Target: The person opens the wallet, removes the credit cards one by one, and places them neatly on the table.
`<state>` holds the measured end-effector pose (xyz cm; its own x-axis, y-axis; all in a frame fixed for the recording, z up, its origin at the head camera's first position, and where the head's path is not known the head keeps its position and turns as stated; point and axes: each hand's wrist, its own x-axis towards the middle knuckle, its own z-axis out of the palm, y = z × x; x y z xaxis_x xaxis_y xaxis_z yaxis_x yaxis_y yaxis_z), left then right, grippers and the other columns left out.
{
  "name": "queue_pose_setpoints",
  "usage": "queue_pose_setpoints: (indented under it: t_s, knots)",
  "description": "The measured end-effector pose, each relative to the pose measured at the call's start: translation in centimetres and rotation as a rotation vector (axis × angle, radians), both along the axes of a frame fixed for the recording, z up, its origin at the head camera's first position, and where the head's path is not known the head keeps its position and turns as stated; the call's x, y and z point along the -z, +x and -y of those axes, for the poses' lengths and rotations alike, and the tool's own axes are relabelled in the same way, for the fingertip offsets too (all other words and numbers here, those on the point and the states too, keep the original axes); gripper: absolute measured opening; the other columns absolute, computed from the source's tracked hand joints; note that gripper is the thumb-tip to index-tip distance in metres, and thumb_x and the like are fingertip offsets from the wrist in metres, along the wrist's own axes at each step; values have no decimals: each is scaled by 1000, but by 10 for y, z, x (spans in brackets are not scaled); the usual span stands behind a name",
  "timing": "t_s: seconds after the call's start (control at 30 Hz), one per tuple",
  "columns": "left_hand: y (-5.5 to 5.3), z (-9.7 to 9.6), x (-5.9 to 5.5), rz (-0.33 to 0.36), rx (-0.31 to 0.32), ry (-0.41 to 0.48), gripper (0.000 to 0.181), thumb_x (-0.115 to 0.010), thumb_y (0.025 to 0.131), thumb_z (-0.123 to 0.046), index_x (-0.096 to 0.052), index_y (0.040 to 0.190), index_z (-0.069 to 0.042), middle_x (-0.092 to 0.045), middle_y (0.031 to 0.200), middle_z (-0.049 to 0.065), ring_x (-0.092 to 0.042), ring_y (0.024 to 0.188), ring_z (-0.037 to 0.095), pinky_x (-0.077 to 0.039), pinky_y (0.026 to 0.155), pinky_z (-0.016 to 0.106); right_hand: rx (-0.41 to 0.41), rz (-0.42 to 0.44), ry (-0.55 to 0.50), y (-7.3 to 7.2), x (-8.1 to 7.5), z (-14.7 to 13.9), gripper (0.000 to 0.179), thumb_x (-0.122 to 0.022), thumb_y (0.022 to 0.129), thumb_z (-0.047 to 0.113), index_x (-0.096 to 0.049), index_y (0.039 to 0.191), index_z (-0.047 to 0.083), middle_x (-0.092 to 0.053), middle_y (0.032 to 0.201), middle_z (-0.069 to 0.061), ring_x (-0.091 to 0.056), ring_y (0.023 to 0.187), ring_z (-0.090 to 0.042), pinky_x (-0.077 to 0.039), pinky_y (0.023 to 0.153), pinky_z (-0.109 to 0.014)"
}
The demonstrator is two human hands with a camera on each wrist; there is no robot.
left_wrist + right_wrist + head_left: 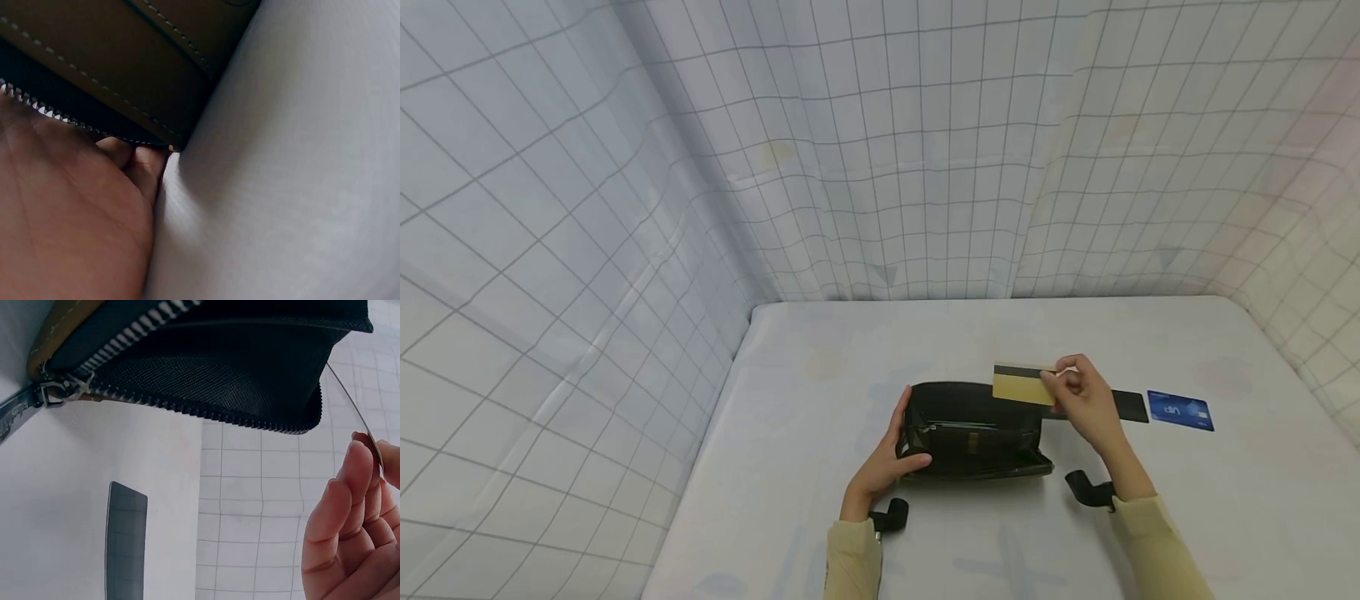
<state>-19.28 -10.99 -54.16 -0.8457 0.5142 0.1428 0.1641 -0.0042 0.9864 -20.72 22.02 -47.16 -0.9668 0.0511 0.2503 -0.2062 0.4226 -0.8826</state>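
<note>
A black zip-around wallet (pixel 973 454) stands spread open on the white table, its dark inner pockets and a small inner zip visible in the head view. My left hand (pixel 882 467) grips its left end, thumb over the near edge and fingers along the side. The left wrist view gives its brown stitched outside (pixel 106 56) and metal zip teeth. Between thumb and fingers, my right hand (pixel 1086 408) pinches a gold card (pixel 1019 388) with a dark stripe, raised by the wallet's far right edge. In the right wrist view the card appears edge-on.
Right of the wallet lie a black flat piece (pixel 1131 406), partly hidden by the right hand, and a blue card (pixel 1181 410). A zip pull strap (pixel 19 415) hangs off the wallet's end. Grid-patterned white curtains (pixel 925 167) enclose the table (pixel 775 467).
</note>
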Motion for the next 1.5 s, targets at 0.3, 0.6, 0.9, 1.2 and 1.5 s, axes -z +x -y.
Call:
queue_pose_setpoints:
  t_s: [0.3,0.6,0.9,1.2,1.5]
  knots:
    - [5,0,-13,22,15,5,107,-75,83,-26,5,153,-28,9,157,-4,3,142,21,-7,108,57,53,66,-87,7,3,-14,29,-61,95,28,-46,106,5,-61,70,-7,-56,55,-17,-52,53,-29]
    - [20,-1,-34,-23,13,-40,111,-78,80,-20,5,154,-21,6,158,4,-3,142,26,-10,106,60,99,99,-194,18,3,-37,24,-60,95,28,-45,103,11,-56,65,-2,-52,52,-14,-48,52,-24]
    - [27,0,-34,-1,6,-87,118,-82,75,-17,5,154,-23,2,158,1,-6,142,20,-12,108,55,143,159,-190,25,17,-56,29,-59,96,29,-44,106,6,-58,67,-2,-53,53,-14,-48,52,-23]
    - [23,2,-6,-17,-26,-120,122,-86,71,-17,4,152,-36,-3,157,-6,-12,141,17,-14,107,54,84,238,-58,30,37,-72,35,-60,95,29,-44,106,-1,-56,64,-5,-51,53,-13,-46,51,-27]
    - [25,4,2,-91,-38,-143,121,-86,70,-26,2,153,-36,2,158,-8,-6,142,17,-14,106,58,42,449,63,29,48,-81,49,-61,93,42,-47,109,-2,-51,65,-2,-48,59,-16,-41,51,-27]
